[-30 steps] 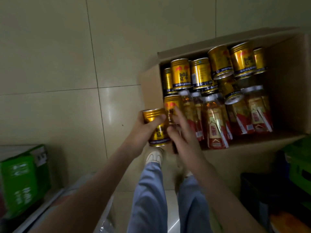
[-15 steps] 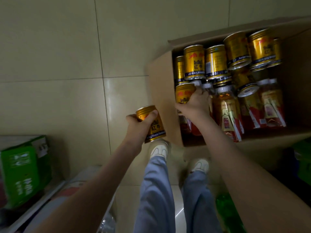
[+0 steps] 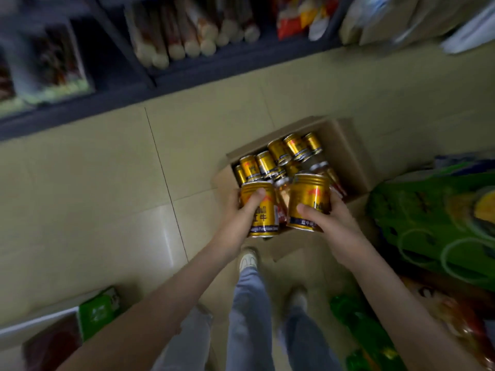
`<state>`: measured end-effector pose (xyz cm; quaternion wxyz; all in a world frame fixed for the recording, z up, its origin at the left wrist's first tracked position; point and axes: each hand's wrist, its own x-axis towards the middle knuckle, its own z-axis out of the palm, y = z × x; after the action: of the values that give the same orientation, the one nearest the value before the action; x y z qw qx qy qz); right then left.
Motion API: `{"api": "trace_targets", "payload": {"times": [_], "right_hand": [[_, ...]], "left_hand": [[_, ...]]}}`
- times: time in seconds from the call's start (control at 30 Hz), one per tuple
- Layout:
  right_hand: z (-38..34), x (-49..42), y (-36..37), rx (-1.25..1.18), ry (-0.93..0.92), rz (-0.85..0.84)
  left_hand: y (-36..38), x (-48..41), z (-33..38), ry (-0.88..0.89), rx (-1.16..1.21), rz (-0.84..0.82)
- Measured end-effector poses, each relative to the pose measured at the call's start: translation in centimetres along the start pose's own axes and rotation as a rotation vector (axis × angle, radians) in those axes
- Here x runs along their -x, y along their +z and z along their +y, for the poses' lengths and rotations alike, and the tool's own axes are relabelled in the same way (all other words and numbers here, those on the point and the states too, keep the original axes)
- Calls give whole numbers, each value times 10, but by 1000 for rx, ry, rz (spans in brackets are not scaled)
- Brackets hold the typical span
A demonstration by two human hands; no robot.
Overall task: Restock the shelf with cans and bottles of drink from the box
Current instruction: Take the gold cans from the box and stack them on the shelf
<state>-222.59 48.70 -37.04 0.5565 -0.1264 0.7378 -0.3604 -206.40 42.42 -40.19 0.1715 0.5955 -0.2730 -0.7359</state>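
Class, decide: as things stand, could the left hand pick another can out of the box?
Probably not. The left hand is full: it grips a can, and the right hand grips one too. The box is open and its cans lie uncovered, so only the full hand stands in the way.

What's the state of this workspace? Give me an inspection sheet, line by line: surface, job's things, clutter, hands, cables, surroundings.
Surface: beige tiled floor.
Job's things: open cardboard box on the floor, holding loose gold cans and blurred bottles; left-hand can and right-hand can held in front of it in this view.
Clutter: green package at right; green carton lower left; green bottles lower right.
Hands: left hand grips the left-hand can; right hand grips the right-hand can.
Cables: nothing seen.
Surroundings: dark shelf across the top, stocked with blurred goods; the person's legs below.
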Motion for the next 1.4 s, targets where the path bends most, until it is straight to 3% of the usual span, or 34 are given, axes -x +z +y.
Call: {"api": "trace_targets", "payload": {"times": [0.23,0.47,0.87,1.13,1.4], "right_hand": [[-64,166,-70,-95,-304,18],[-31,338,-154,-67,-555,71],[-15,614,-305,-28,-881,555],[38,713,-359,-156,-796,865],[133,824,-407,-244,-779,1249]], "left_hand": [[53,156,54,193,-145,-212],[125,319,28,321,-254,-501],[300,546,30,610,-498,-1007],[388,646,-6,708,-625,-1323],[447,771,-97,874,-757,-1567]]}}
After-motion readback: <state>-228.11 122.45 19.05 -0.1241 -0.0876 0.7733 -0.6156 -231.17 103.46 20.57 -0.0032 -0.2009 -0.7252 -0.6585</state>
